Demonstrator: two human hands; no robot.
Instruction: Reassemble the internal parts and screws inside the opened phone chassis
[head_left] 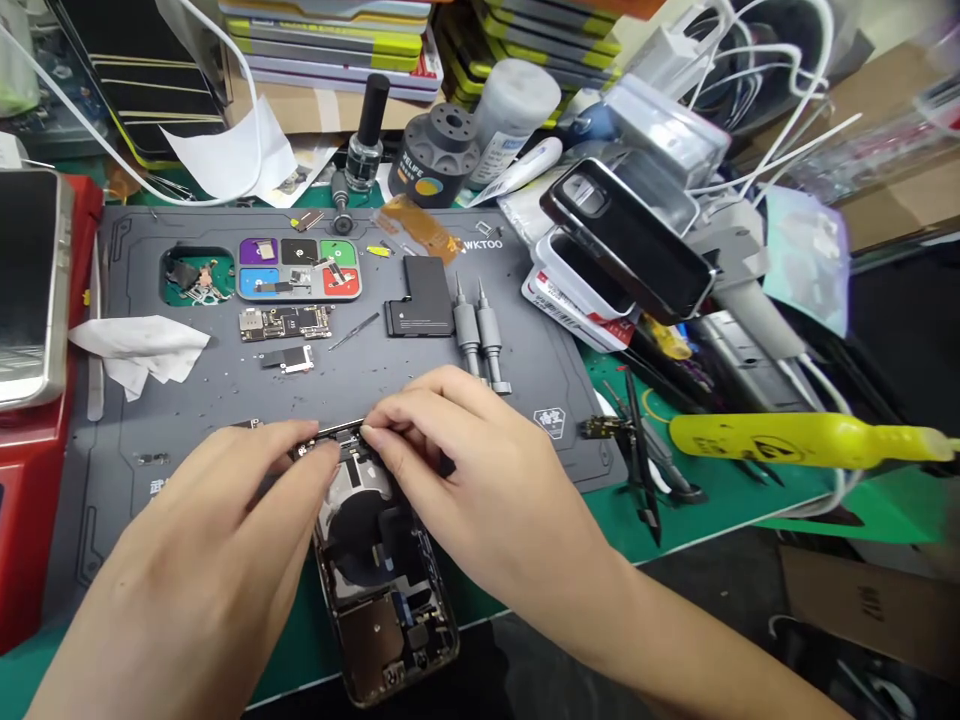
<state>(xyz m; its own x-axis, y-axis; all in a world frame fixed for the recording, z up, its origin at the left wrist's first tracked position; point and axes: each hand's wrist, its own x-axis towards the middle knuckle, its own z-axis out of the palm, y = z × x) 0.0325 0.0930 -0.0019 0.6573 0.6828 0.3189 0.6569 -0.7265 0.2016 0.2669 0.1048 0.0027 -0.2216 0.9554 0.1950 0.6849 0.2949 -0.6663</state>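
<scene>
An opened phone housing [367, 602] with its inner parts showing lies at the front edge of the bench, its near end over the edge. My left hand [199, 545] pinches the far left corner of the housing between thumb and fingers. At the far right corner, my right hand [450, 460] closes thumb and fingertips on the housing's top edge. Beyond the hands on the grey mat lie a logic board [285, 322], a small metal bracket with a flex [289, 358], tweezers-like thin blade [355, 331] and an L-shaped black battery [420, 300].
Two grey screwdrivers [478, 330] lie on the mat [390, 370], near a coloured parts tray [300, 268]. A crumpled white wipe [142, 350] is at left. Phones [626, 240], cables and a yellow tool [780, 440] crowd the right; bottles and stacked boxes line the back.
</scene>
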